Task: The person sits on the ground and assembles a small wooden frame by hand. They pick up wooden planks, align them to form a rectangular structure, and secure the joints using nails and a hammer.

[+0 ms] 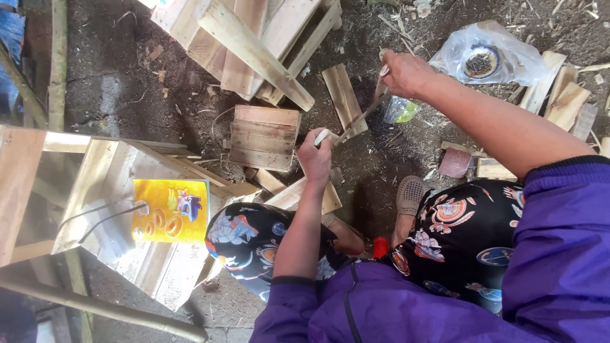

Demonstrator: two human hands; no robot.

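Note:
My left hand (316, 159) grips a small pale piece of wood (323, 136), holding it upright over the dirt floor between my knees. My right hand (404, 73) is raised and closed on the handle of a knife-like blade (359, 119), whose tip reaches down to the top of that wood piece. A short plank (343, 96) lies just behind the blade. My purple sleeves and patterned dark trousers fill the lower right.
A small slatted wooden panel (264, 136) lies left of my left hand. Pallet-like wooden frames (254, 44) are behind it. A yellow printed packet (170, 210) rests on a wooden bench (108, 184) at left. A clear plastic bag (489, 57) and wood offcuts (562, 95) lie at right.

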